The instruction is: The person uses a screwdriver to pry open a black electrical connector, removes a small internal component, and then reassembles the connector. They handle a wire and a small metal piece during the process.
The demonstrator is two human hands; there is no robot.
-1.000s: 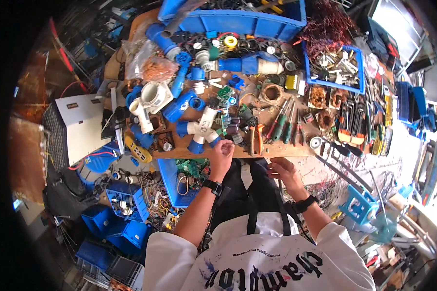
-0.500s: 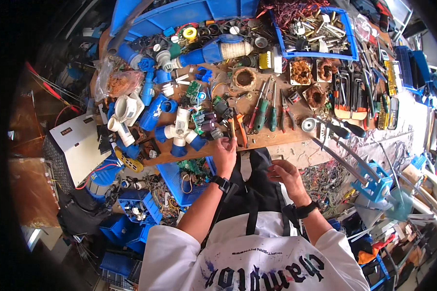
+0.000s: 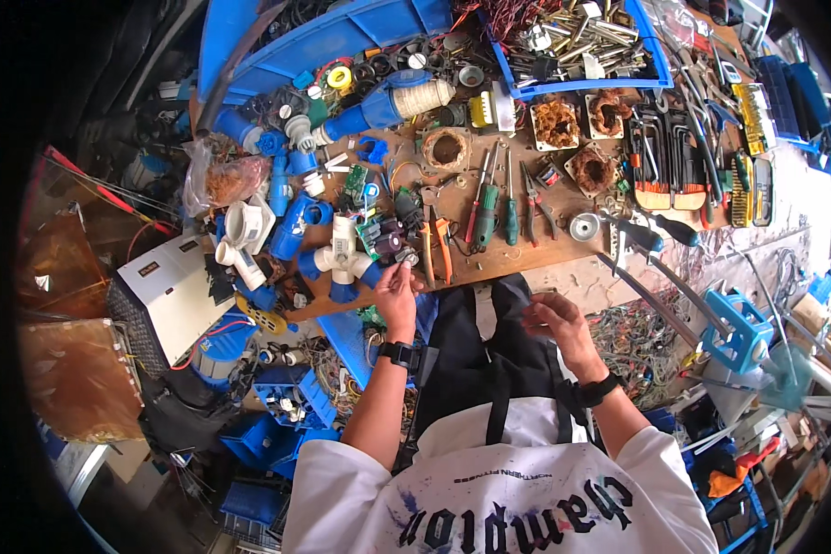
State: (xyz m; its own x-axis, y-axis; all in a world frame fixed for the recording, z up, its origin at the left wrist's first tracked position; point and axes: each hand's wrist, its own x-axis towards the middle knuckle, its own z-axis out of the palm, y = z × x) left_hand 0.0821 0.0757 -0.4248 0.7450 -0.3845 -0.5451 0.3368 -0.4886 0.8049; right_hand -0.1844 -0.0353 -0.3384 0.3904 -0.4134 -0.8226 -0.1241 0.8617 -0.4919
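Note:
My left hand is at the near edge of the wooden bench, thumb and fingertips closed at a small grey part. That part lies at the near end of a green circuit board carrying dark purple cylinders. Just right of these fingers lie orange-handled pliers, untouched. Over my lap, my right hand hovers with loosely bent fingers, apart from the bench; nothing can be made out in it. White and blue pipe fittings sit left of the board.
Screwdrivers, hex keys and rusty copper-wound pieces lie across the bench. A blue crate of metal rods stands at the back. Blue bins and tangled wires are below the bench; a light blue clamp-like frame stands right.
My left hand has moved left from beside the pliers to the grey part at the board's end. My right hand stays over my lap. The whole view has shifted slightly.

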